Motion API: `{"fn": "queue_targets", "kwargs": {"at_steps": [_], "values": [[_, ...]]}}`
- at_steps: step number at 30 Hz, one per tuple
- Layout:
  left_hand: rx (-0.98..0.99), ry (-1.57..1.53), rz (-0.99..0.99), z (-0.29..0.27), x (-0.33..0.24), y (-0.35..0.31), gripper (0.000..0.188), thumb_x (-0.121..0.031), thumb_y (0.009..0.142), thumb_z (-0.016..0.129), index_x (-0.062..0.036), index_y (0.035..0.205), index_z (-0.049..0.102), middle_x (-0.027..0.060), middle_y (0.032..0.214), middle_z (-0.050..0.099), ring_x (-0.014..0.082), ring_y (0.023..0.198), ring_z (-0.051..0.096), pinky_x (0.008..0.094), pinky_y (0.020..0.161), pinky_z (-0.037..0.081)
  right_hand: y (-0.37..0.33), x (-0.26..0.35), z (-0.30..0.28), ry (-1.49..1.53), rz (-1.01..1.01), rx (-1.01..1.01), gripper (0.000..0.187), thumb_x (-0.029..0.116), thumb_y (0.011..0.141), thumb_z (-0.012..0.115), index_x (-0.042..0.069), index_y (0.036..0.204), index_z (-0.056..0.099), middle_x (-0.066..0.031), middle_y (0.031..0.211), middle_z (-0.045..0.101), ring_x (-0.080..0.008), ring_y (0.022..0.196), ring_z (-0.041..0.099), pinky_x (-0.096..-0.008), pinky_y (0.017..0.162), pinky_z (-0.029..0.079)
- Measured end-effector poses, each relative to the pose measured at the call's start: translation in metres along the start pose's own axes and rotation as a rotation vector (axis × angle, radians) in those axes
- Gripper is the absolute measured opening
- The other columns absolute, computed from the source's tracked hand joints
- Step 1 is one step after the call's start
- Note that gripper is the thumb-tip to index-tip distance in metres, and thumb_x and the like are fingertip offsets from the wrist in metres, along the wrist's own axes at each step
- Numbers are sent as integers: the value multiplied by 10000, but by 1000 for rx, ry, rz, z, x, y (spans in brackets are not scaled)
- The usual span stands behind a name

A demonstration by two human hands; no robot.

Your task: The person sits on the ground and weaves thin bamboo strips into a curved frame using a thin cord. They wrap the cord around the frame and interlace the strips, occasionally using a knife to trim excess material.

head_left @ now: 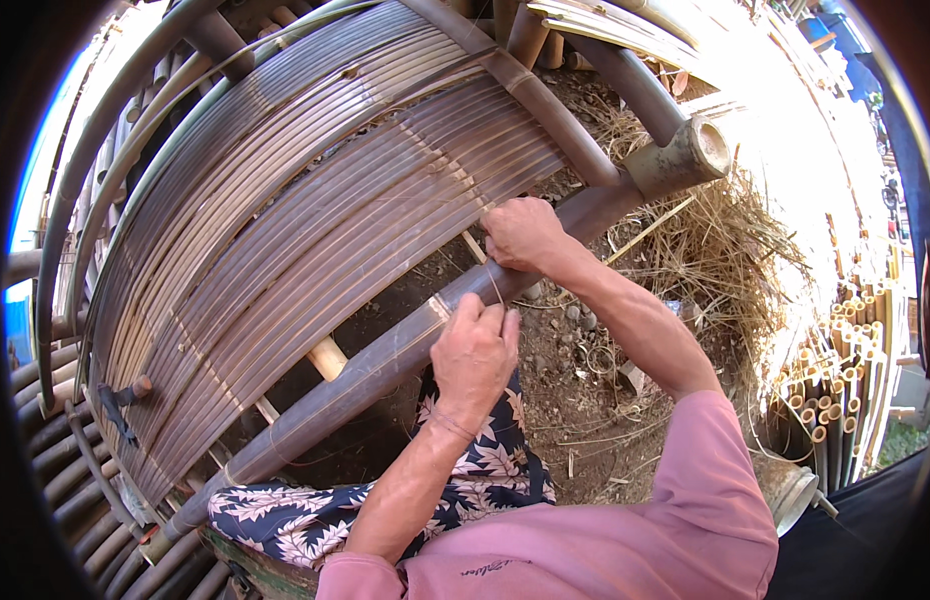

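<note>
Resting closed at the bamboo pole, left hand and right hand hide anything held

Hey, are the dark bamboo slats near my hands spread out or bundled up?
Spread out: the bamboo slats lie side by side in a broad sheet, alongside the thick bamboo pole.

We look down on bare brown earth with a heap of dry straw at its right. Beyond the straw we see an upright bundle of poles and some green grass. Harsh daylight whitens our upper right; dark poles lie lower left.
</note>
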State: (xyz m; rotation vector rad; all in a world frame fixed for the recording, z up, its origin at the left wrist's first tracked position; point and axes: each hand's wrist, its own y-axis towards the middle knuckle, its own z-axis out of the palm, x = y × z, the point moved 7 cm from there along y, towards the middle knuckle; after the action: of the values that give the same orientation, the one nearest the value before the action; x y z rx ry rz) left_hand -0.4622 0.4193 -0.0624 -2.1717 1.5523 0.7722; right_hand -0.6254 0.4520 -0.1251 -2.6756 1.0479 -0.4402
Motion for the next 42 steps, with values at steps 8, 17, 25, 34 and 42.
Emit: {"fn": "queue_targets", "kwargs": {"at_steps": [8, 17, 25, 34, 42], "values": [[272, -540, -433, 5, 97, 28, 248, -195, 877, 726, -15, 1047, 746, 65, 715, 685, 150, 562, 605, 306, 566, 493, -34, -13, -20, 63, -69, -290, 179, 199, 841, 633, 20, 847, 646, -186, 810, 694, -369, 786, 694, -470, 762, 549], [279, -1026, -484, 41, 69, 64, 161, -136, 919, 692, 16, 938, 741, -27, 694, 635, 17, 557, 468, 226, 488, 360, -71, 14, -28, 411, -342, -479, 108, 159, 907, 639, 59, 916, 600, -116, 847, 630, -330, 859, 621, -428, 871, 443], [241, -815, -339, 28, 79, 77, 172, -142, 904, 698, 22, 897, 747, -23, 693, 626, 33, 644, 507, 227, 584, 418, -57, 1, -16, 655, -195, -457, 176, 175, 900, 656, 88, 1053, 662, -68, 912, 649, -280, 928, 608, -411, 925, 417], [170, -782, -346, 32, 89, 74, 163, -163, 880, 731, -24, 962, 745, -25, 686, 619, 35, 624, 492, 231, 566, 410, -57, 6, -10, 546, -259, -459, 102, 184, 884, 699, 88, 916, 715, -72, 960, 632, -274, 973, 589, -410, 927, 424], [65, -164, -76, 4, 49, 75, 187, -217, 899, 677, -39, 940, 716, 193, 789, 683, 357, 751, 675, 427, 685, 523, -66, 10, -15, 495, -317, -616, 121, 88, 846, 718, 68, 960, 681, -92, 981, 600, -297, 937, 580, -401, 836, 483]]}}
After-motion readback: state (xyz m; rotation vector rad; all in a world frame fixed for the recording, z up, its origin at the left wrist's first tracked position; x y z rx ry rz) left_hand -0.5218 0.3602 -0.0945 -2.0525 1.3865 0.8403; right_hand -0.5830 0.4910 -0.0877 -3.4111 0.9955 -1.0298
